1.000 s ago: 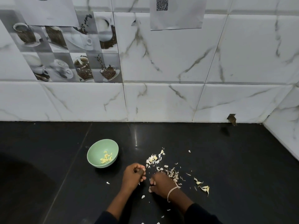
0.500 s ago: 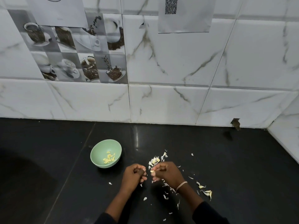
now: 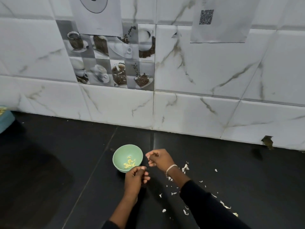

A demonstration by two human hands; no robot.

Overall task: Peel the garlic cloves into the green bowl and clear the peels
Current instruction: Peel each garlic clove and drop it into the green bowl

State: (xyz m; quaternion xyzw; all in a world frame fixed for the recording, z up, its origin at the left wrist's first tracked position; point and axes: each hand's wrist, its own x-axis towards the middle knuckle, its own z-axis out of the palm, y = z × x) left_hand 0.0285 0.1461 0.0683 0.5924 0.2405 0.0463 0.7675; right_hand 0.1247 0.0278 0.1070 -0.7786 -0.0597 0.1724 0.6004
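Both hands moved from peels to bowl. Right hand pinches a pale bit, likely a peeled clove, beside its rim. Left hand curled, contents unclear. Drop expected next.

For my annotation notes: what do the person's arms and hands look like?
Long black sleeves cover both arms: the left sleeve and the right sleeve. A silver chain bracelet sits on the right wrist. The left hand and right hand are ungloved.

Green bowl, black counter, white marble-veined tiles.
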